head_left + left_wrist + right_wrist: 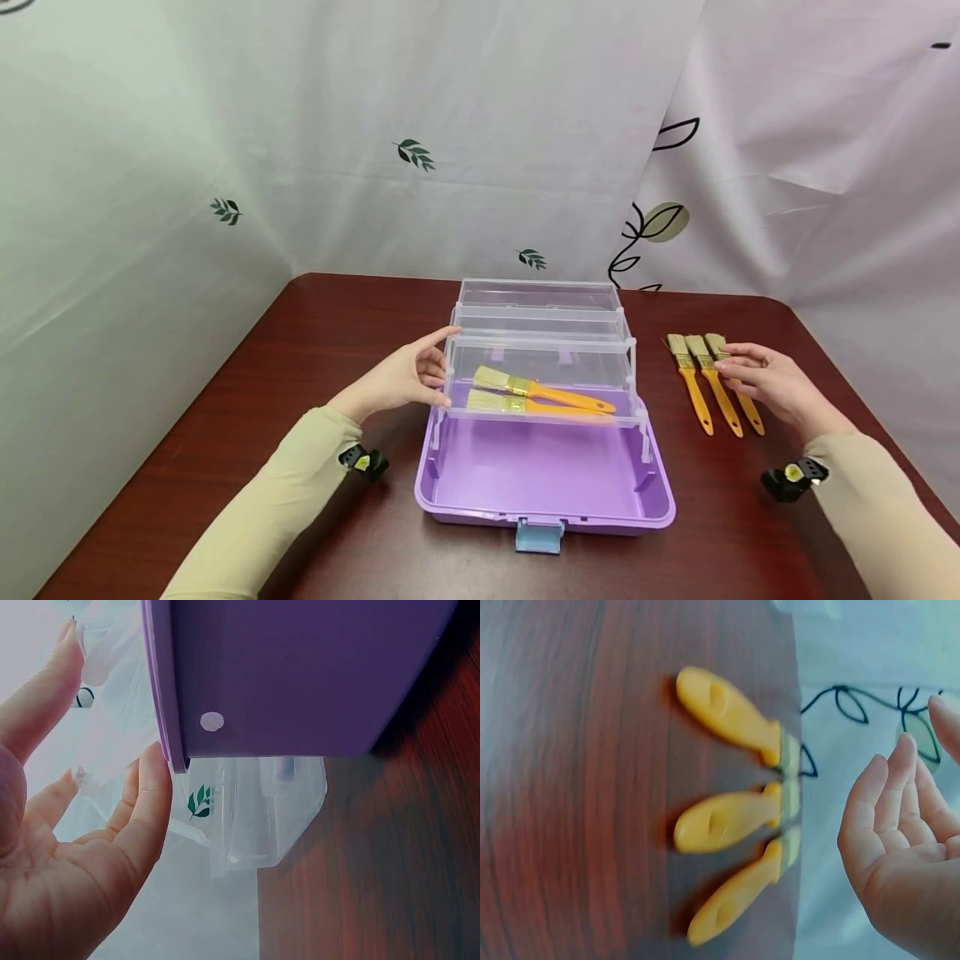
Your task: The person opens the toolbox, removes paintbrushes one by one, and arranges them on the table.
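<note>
A purple toolbox [543, 475] stands unlatched in the middle, its clear tiered trays [540, 321] raised. Two flat paintbrushes [570, 397] with yellow handles lie in the lowest clear tray. At that tray's left end, my left hand [401, 379] holds it, thumb toward the front and index finger toward the back. In the left wrist view, one fingertip also meets the purple rim [161, 690]. My right hand [776, 383] hovers over three more paintbrushes [705, 375], fingers loosely bent and holding nothing. Their yellow handles [727, 817] point toward the right wrist camera.
Everything stands on a dark red-brown wooden table [300, 367]. White cloth [337, 150] with leaf prints hangs around its back and sides. A light blue latch [539, 536] hangs at the toolbox's front edge.
</note>
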The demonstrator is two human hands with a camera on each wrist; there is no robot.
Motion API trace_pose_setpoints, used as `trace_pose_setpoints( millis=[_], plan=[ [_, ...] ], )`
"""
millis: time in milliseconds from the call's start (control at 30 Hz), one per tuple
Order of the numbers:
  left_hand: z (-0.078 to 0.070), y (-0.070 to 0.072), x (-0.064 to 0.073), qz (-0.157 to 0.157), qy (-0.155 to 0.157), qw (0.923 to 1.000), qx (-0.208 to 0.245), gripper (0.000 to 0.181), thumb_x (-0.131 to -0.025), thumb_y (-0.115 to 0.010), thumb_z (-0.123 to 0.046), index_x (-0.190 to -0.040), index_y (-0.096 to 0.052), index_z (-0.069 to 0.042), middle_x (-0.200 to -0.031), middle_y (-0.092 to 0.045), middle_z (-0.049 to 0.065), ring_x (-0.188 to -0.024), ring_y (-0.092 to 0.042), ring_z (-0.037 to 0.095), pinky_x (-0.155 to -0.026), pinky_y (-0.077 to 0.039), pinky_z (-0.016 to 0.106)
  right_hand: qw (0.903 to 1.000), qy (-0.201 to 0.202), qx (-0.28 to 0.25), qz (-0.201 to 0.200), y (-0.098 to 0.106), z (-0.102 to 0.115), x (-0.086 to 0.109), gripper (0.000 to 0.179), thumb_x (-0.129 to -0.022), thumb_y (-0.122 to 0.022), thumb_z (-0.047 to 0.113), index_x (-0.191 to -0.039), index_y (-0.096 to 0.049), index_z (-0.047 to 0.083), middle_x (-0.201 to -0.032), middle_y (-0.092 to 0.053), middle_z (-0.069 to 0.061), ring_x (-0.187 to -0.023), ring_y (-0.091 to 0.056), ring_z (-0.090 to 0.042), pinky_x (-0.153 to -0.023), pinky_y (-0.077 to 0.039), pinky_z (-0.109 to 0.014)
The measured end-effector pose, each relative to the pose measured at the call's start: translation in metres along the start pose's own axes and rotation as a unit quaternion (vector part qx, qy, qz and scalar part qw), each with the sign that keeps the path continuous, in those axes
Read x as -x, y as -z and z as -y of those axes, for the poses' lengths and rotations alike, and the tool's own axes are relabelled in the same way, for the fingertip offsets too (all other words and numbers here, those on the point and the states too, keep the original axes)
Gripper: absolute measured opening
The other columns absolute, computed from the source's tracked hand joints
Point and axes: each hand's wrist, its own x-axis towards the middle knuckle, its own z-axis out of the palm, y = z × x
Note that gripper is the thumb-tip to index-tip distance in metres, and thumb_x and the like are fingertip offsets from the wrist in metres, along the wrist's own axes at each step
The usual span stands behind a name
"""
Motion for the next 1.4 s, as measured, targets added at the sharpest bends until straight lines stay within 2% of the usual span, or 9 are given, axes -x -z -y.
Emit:
trace_pose_setpoints(
  millis=[100, 600, 733, 933, 1033, 1233, 1400],
  plan=[
    [0.000, 0.000, 0.000, 0.000, 0.000, 1.0000, -0.001, 0.104, -0.067, -0.085, -0.005, -0.150, -0.024, -0.018, -0.105, -0.052, 0.015, -0.093, -0.056, 0.021, -0.086, -0.052, 0.030, 0.9998, 0.012, 0.011, 0.010, -0.007, 0.003, -0.001, 0.027, -0.093, -0.058, 0.007, -0.096, -0.062, 0.034, -0.089, -0.066, 0.015, -0.081, -0.064, 0.001, -0.071, -0.053, -0.015],
    [0.000, 0.000, 0.000, -0.002, 0.002, 1.0000, 0.001, 0.105, -0.066, -0.085, -0.003, -0.150, -0.024, -0.018, -0.105, -0.052, 0.015, -0.093, -0.057, 0.020, -0.087, -0.052, 0.030, 0.9962, 0.022, 0.065, 0.054, -0.046, 0.018, 0.000, 0.027, -0.093, -0.058, 0.009, -0.100, -0.060, 0.035, -0.094, -0.064, 0.013, -0.086, -0.063, -0.001, -0.076, -0.053, -0.016],
    [0.000, 0.000, 0.000, -0.002, 0.002, 1.0000, 0.003, 0.105, -0.066, -0.085, -0.003, -0.150, -0.024, -0.018, -0.105, -0.051, 0.015, -0.093, -0.057, 0.020, -0.087, -0.052, 0.030, 0.9927, 0.036, 0.091, 0.071, -0.059, 0.023, 0.000, 0.027, -0.093, -0.059, 0.008, -0.102, -0.058, 0.034, -0.096, -0.063, 0.014, -0.088, -0.062, -0.001, -0.077, -0.053, -0.016],
    [-0.001, 0.000, 0.000, -0.001, 0.000, 1.0000, 0.003, 0.104, -0.067, -0.085, -0.004, -0.150, -0.024, -0.018, -0.105, -0.051, 0.015, -0.093, -0.057, 0.020, -0.086, -0.052, 0.030, 0.9886, 0.065, 0.086, 0.106, -0.078, 0.034, 0.000, 0.033, -0.092, -0.056, 0.000, -0.105, -0.060, 0.030, -0.092, -0.064, 0.008, -0.087, -0.063, -0.003, -0.076, -0.054, -0.021],
    [-0.001, 0.000, 0.000, 0.000, -0.001, 1.0000, 0.003, 0.104, -0.067, -0.085, -0.004, -0.150, -0.024, -0.018, -0.105, -0.051, 0.015, -0.093, -0.057, 0.020, -0.086, -0.052, 0.030, 0.9851, 0.075, 0.109, 0.111, -0.085, 0.041, 0.002, 0.030, -0.092, -0.057, 0.002, -0.106, -0.058, 0.029, -0.091, -0.063, 0.009, -0.086, -0.063, -0.004, -0.076, -0.054, -0.020],
    [0.001, 0.000, -0.001, -0.002, -0.002, 1.0000, 0.003, 0.104, -0.066, -0.084, -0.003, -0.150, -0.024, -0.017, -0.104, -0.051, 0.015, -0.092, -0.057, 0.020, -0.085, -0.052, 0.028, 0.9816, 0.082, 0.125, 0.119, -0.100, 0.054, 0.003, 0.026, -0.090, -0.060, 0.003, -0.109, -0.059, 0.020, -0.090, -0.065, 0.007, -0.084, -0.063, -0.004, -0.076, -0.054, -0.021],
    [0.001, 0.000, 0.000, -0.001, -0.003, 1.0000, 0.002, 0.104, -0.067, -0.084, -0.003, -0.150, -0.024, -0.018, -0.105, -0.051, 0.015, -0.092, -0.057, 0.020, -0.085, -0.052, 0.028, 0.9781, 0.084, 0.127, 0.142, -0.113, 0.067, 0.001, 0.026, -0.089, -0.061, 0.002, -0.115, -0.057, 0.007, -0.091, -0.065, 0.004, -0.084, -0.063, -0.006, -0.076, -0.055, -0.022]
  ],
)
